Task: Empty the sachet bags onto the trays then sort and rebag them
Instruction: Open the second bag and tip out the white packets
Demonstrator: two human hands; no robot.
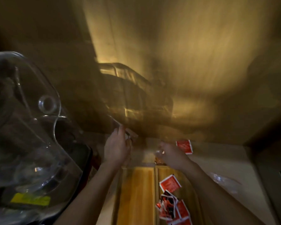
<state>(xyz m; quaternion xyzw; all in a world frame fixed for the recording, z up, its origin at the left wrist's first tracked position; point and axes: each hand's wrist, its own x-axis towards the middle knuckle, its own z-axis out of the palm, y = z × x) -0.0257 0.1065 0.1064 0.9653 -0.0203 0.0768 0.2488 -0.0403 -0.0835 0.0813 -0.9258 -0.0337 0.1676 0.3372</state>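
Left hand [116,147] raised, grip closed on top edge of clear bag [120,125] (blurred, contents unclear). Right hand [170,154] grip part-curled; held item cannot be told. Red sachets [169,184] scattered in tray [191,189] below right grip; one sachet [184,146] just beyond it. Judged light, flat, slick foil: pinch by edges. Bag limp: support at mouth.

The trays [136,192] look like smooth, lightly glossy yellow wood. The red sachets [170,183] seem glossy foil or paper. A clear plastic bag [225,181] glints.
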